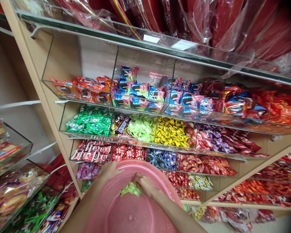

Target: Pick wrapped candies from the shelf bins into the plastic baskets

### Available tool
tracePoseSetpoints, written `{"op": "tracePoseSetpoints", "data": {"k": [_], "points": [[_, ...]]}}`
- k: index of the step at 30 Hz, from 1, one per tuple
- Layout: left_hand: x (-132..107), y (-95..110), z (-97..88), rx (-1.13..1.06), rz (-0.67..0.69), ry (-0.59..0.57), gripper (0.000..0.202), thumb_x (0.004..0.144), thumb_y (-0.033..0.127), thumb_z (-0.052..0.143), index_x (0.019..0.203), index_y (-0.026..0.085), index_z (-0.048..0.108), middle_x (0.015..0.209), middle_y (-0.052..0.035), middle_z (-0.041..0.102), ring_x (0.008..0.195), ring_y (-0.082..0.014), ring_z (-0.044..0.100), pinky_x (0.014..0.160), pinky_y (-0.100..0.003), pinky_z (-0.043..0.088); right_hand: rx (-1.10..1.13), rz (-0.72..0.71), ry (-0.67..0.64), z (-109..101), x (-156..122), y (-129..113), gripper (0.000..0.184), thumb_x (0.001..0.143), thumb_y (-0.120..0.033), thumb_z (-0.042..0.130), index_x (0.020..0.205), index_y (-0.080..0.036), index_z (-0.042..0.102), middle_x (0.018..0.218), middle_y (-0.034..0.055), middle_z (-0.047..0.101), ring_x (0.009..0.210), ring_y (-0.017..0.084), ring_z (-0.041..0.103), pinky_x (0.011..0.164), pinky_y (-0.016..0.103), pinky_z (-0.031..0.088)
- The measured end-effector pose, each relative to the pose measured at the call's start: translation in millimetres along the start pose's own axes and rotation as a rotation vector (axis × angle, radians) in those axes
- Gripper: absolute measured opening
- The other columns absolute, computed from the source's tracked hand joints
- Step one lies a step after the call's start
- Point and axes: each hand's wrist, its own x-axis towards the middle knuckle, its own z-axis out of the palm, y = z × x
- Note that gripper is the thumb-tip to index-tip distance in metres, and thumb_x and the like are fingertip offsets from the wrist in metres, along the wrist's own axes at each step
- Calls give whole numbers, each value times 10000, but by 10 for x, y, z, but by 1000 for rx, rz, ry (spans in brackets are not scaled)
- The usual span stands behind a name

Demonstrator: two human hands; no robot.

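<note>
The light-green candies [131, 190] sat inside the pink basket [129, 172] at your right hand [145, 185], seemingly light, slick-wrapped and best cupped loosely; whether it gripped them, I couldn't tell. Your left hand [110, 171] was clamped on the basket's rim, probably its firmest hold.
</note>
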Motion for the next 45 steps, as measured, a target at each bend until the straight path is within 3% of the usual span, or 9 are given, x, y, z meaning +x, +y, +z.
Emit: {"op": "tracePoseSetpoints", "data": {"k": [10, 15, 19, 24, 26, 29, 32, 35, 45], "points": [[-23, 56, -115, 66, 19, -22, 510, 718, 606, 452, 1014, 206, 567, 973, -118, 676, 900, -280, 619, 716, -330, 434, -300, 139, -148, -108, -31, -172, 218, 890, -119, 390, 902, -180, 599, 942, 44, 601, 794, 165, 587, 594, 244, 402], [-40, 52, -105, 61, 41, 2, 524, 725, 597, 451, 1029, 184, 561, 983, -123, 674, 916, -282, 620, 727, -332, 439, -248, 175, -68, -335, -16, -286, 232, 879, -86, 373, 855, -178, 584, 924, 39, 599, 766, 154, 579, 598, 241, 392], [-30, 25, -73, 25, 35, -5, 513, 715, 603, 462, 1018, 202, 563, 1002, -108, 675, 942, -279, 618, 737, -323, 446, -128, 39, 154, -799, 48, -410, 186, 879, -119, 393, 903, -197, 560, 935, 32, 577, 804, 140, 557, 670, 231, 416], [-22, 28, -87, 14, 13, -34, 522, 719, 581, 457, 1048, 192, 570, 1019, -126, 669, 934, -290, 622, 739, -344, 452, -121, -110, 446, -1630, 241, -497, 231, 901, -143, 377, 1077, -188, 520, 984, 63, 564, 883, 158, 520, 777, 263, 412], [-27, 33, -96, 10, 13, -35, 534, 717, 580, 455, 1064, 189, 568, 1025, -127, 668, 939, -297, 622, 742, -355, 453, -230, -94, 492, -1919, 391, -480, 227, 901, -140, 383, 1069, -180, 530, 973, 69, 572, 888, 169, 509, 772, 275, 402], [-24, 21, -80, -6, 14, -33, 557, 713, 571, 462, 1094, 179, 565, 1039, -129, 667, 963, -303, 614, 758, -359, 452, -490, -20, 449, -2186, 667, -426, 157, 882, -133, 431, 934, -170, 575, 892, 70, 588, 860, 192, 496, 776, 322, 381], [-2, -11, -31, -24, 24, -13, 590, 709, 563, 471, 1144, 173, 549, 1072, -124, 659, 987, -298, 606, 775, -355, 452, -702, 26, 372, -2240, 908, -369, 137, 862, -127, 468, 827, -156, 598, 819, 74, 598, 864, 215, 484, 873, 423, 322], [20, -36, 11, -24, 31, 5, 589, 708, 562, 471, 1148, 179, 554, 1066, -118, 664, 983, -287, 610, 775, -345, 457, -756, 59, 335, -2191, 1040, -332, 160, 859, -131, 472, 825, -149, 628, 809, 87, 610, 887, 225, 476, 941, 493, 243], [44, -51, 10, -41, 14, -14, 624, 697, 570, 482, 1172, 171, 549, 1085, -121, 656, 996, -298, 601, 796, -363, 450, -743, 140, 312, -2134, 1098, -269, 201, 813, -87, 488, 789, -155, 676, 772, 94, 635, 870, 227, 494, 998, 515, 143]]}}
